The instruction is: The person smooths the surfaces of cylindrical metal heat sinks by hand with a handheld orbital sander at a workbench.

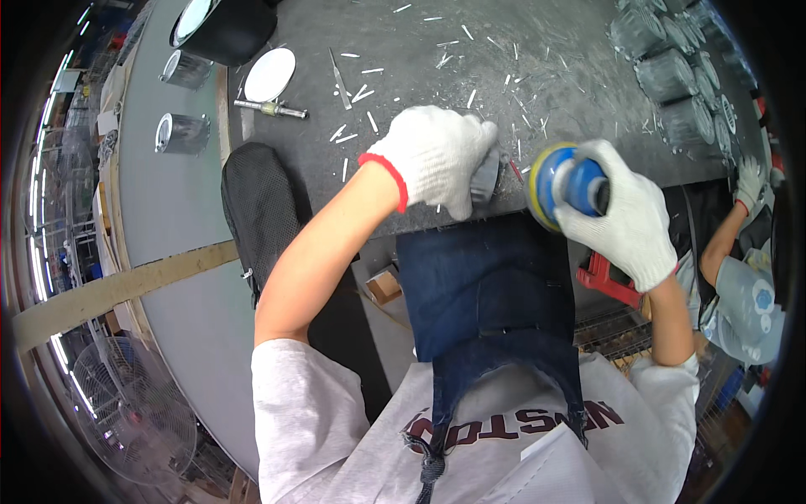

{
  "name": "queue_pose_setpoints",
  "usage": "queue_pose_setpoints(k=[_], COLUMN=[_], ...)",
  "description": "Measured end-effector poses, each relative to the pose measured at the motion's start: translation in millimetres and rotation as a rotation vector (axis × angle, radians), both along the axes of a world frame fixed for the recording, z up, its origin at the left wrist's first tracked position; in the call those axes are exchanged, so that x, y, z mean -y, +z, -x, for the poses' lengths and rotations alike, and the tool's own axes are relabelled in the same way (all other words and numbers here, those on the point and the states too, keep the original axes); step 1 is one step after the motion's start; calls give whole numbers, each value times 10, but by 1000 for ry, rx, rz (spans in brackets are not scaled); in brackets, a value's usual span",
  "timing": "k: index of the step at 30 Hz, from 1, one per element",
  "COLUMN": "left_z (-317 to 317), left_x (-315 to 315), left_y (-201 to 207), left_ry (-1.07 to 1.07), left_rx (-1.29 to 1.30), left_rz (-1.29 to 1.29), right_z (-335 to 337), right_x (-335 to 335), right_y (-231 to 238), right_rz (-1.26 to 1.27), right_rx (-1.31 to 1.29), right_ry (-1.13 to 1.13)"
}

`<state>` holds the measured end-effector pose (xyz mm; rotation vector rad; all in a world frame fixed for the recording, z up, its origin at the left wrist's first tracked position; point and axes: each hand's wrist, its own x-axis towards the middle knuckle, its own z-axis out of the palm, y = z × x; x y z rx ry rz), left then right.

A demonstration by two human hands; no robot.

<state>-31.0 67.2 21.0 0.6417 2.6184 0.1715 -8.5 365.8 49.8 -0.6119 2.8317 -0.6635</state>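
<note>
My left hand [441, 160], in a white knit glove with a red cuff, is closed around a grey cylindrical part [484, 181] at the near edge of the dark worktable [378, 202]. The fingers and palm cover much of this part. To its right, my right hand [625, 214], also gloved, grips a round blue thing with a yellow rim and a dark end [579, 186]; its exact kind cannot be made out. A gap separates the blue thing from the grey part. A thin red piece [515, 170] shows between them.
White scraps [361, 94] litter the tabletop around a slim knife [339, 77], a white disc [270, 75] and a metal rod tool [270, 108]. Clear cylindrical parts [684, 97] are stacked at right. Two more cylinders [182, 133] stand left, near a black container [227, 29]. A co-worker's gloved hand [750, 181] is far right.
</note>
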Motion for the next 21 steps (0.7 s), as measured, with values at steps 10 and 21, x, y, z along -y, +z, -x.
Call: queue_pose_setpoints(k=[10,21], left_z=[-536,-475], left_x=[-47,-47], left_y=[7,-192], left_ry=[6,-13], left_rx=[-156,-340], left_rz=[114,-46], right_z=[-101,-144], right_x=[-340,-133], right_y=[-103,62], right_rz=[223,201], right_rx=[235,182], right_ry=[-38,5])
